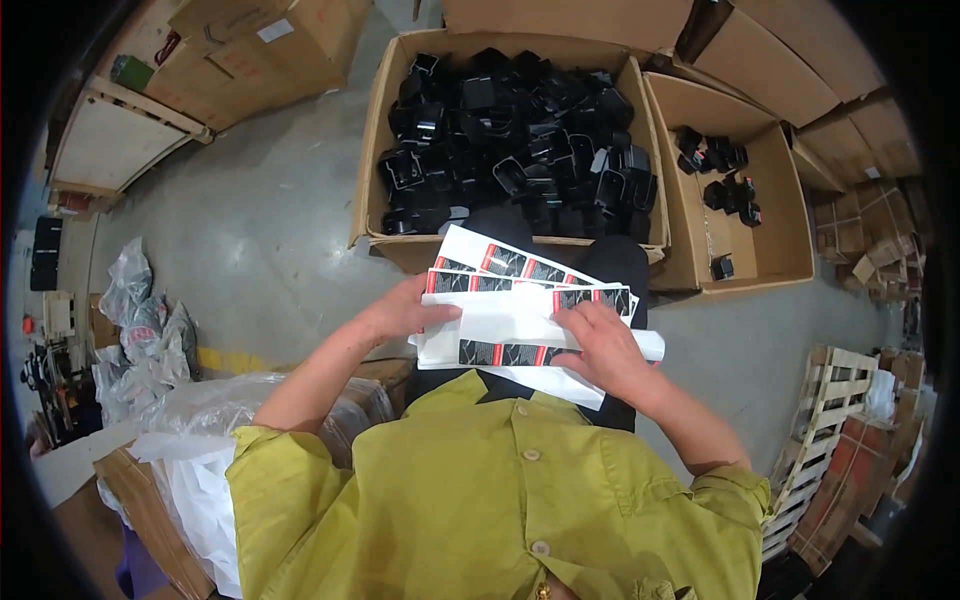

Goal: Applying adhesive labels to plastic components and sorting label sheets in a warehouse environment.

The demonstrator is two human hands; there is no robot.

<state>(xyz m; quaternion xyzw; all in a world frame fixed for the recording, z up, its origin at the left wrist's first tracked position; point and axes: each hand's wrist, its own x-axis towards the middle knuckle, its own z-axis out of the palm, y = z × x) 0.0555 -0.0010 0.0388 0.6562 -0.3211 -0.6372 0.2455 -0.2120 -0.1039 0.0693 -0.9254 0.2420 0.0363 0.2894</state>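
Observation:
Across my lap lie several white sticker sheets (495, 310) with rows of black-and-red labels along their edges. My left hand (415, 308) grips the left end of the sheets, its thumb lying on top and its fingers hidden underneath. On the right part of the stack, my right hand (603, 345) pinches a sheet near its labels. One sheet curls into a roll at the right, beside that hand. Just past my knees stands a large cardboard box (372, 190) heaped with black plastic brackets (500, 130).
Right of the big box is another open cardboard box (770, 250) with several black parts with red marks (735, 195). Plastic-wrapped goods (190, 420) sit close at my left. A wooden pallet (825, 420) leans at the right. Cartons (260, 60) stand at the far left.

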